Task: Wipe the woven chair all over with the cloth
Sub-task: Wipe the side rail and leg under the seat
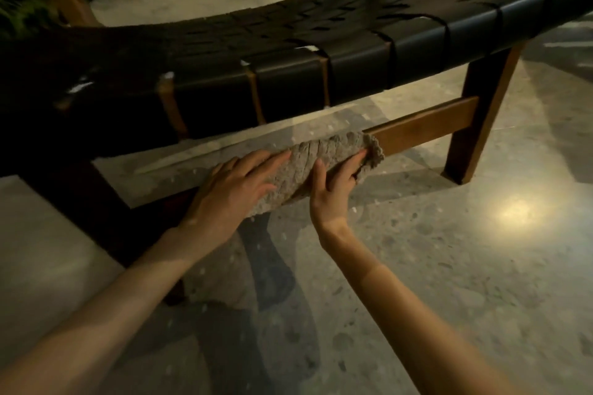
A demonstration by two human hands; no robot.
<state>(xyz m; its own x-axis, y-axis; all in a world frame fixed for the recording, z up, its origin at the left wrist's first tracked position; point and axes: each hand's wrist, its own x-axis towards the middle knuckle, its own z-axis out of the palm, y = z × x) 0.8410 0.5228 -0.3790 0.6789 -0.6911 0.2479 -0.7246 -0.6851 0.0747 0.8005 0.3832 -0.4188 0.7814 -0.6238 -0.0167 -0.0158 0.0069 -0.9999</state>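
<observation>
Item: cloth (308,170) draped over lower rail (426,125) of woven chair (353,42). Left hand (237,184) presses flat, fingers straight; right hand (337,184) curled round it. Risk: cloth bunches, slips off rail.

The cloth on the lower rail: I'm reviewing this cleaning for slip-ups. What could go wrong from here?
The cloth is wrapped over the wooden rail, left hand flat on it, right hand gripping it; sliding along, it could bunch or slip to the floor. The gaps between straps of the woven seat above might snag its rough weave.
</observation>
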